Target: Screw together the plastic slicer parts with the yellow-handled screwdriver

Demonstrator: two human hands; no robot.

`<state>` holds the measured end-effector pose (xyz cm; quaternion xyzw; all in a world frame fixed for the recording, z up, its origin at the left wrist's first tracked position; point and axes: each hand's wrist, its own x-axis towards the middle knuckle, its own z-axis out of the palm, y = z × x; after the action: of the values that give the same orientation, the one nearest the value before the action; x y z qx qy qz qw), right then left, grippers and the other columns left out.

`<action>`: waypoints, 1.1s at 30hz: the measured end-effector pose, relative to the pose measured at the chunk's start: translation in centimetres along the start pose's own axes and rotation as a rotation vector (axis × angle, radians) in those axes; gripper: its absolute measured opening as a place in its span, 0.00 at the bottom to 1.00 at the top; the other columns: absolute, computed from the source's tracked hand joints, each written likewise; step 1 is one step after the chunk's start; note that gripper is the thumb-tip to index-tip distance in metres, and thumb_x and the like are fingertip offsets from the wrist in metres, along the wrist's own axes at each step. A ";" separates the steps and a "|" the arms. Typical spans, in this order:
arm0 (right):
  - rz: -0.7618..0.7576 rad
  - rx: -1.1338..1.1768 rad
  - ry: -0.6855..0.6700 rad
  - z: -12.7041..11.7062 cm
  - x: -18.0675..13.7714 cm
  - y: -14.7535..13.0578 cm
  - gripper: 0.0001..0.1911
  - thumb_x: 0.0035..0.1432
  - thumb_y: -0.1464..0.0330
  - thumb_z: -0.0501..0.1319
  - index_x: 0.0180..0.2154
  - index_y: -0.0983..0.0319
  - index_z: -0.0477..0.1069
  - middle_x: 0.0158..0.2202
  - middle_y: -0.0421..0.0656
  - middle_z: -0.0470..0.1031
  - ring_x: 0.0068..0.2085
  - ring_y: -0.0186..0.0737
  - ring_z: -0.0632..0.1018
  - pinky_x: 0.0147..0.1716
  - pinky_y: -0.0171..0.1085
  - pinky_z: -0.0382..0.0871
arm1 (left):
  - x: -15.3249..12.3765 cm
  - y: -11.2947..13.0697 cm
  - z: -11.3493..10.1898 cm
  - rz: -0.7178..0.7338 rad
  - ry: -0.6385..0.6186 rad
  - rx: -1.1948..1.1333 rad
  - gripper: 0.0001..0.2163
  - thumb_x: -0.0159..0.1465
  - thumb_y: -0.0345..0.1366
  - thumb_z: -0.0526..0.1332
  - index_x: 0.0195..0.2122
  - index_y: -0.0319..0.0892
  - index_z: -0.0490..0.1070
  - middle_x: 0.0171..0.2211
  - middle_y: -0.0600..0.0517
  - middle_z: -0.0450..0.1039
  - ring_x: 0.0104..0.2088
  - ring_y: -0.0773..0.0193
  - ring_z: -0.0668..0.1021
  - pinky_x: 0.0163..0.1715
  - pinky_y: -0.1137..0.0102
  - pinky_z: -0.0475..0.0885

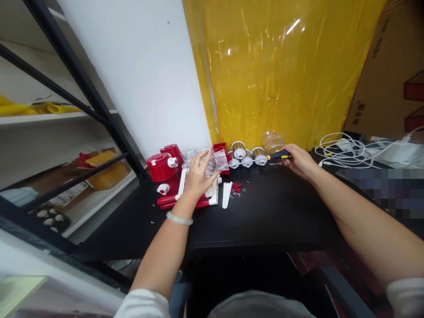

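My right hand (298, 161) is closed round the black-and-yellow handle of a screwdriver (280, 155). Its long thin shaft points left, passing in front of several stacked metallic cylinders with white ends (238, 150). My left hand (198, 174), a pale bangle on its wrist, reaches over clear plastic parts (220, 160) with fingers and thumb spread; whether it touches them I cannot tell. Red round housings (159, 167) with white knobs stand left of it. Under and beside that wrist lie red-and-white bars (202, 203). White flat strips (227, 194) lie to the right, near small red pieces (236, 188) and scattered screws.
Another clear plastic piece (273, 140) stands behind the screwdriver. Tangled white cables (344, 148) lie at the right of the black table (258, 225). A black-framed shelf (109, 119) rises on the left. Yellow film (271, 66) covers the surface behind.
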<state>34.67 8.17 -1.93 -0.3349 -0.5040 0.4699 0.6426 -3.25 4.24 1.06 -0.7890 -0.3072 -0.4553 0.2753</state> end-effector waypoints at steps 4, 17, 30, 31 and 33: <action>0.034 0.139 -0.009 0.0 -0.2 -0.4 0.12 0.45 0.65 0.72 0.31 0.55 0.70 0.29 0.38 0.73 0.27 0.36 0.73 0.28 0.38 0.72 | 0.0 0.1 -0.1 -0.007 -0.008 0.005 0.40 0.62 0.45 0.71 0.72 0.48 0.54 0.59 0.40 0.69 0.58 0.45 0.74 0.58 0.49 0.73; 0.015 0.023 0.001 -0.1 0.1 0.1 0.16 0.51 0.58 0.72 0.32 0.56 0.68 0.19 0.34 0.65 0.21 0.33 0.67 0.26 0.37 0.70 | 0.1 0.1 -0.2 -0.010 -0.013 0.007 0.40 0.62 0.44 0.71 0.72 0.48 0.54 0.60 0.40 0.69 0.58 0.45 0.74 0.57 0.49 0.74; 0.050 -0.018 -0.032 0.1 -0.2 -0.2 0.20 0.56 0.46 0.67 0.30 0.55 0.70 0.13 0.32 0.55 0.17 0.32 0.58 0.26 0.39 0.71 | 0.0 0.1 -0.1 -0.009 -0.010 -0.002 0.40 0.63 0.45 0.71 0.72 0.49 0.53 0.60 0.40 0.69 0.59 0.46 0.74 0.58 0.49 0.73; 0.051 -0.018 -0.029 0.1 -0.2 -0.2 0.18 0.55 0.49 0.69 0.30 0.55 0.70 0.13 0.32 0.56 0.17 0.32 0.59 0.27 0.39 0.71 | 0.0 0.1 -0.1 -0.011 -0.007 -0.001 0.40 0.63 0.44 0.71 0.72 0.49 0.53 0.60 0.40 0.69 0.59 0.46 0.74 0.58 0.49 0.73; 0.060 0.026 -0.015 0.1 -0.3 -0.3 0.14 0.52 0.56 0.72 0.31 0.54 0.69 0.18 0.34 0.63 0.20 0.33 0.64 0.27 0.38 0.70 | 0.0 0.1 -0.1 -0.012 -0.004 0.006 0.40 0.62 0.44 0.71 0.72 0.49 0.54 0.60 0.40 0.69 0.58 0.46 0.74 0.58 0.49 0.73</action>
<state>34.61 7.76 -1.68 -0.3381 -0.4922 0.4980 0.6289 -3.25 4.11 1.14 -0.7873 -0.3140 -0.4544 0.2742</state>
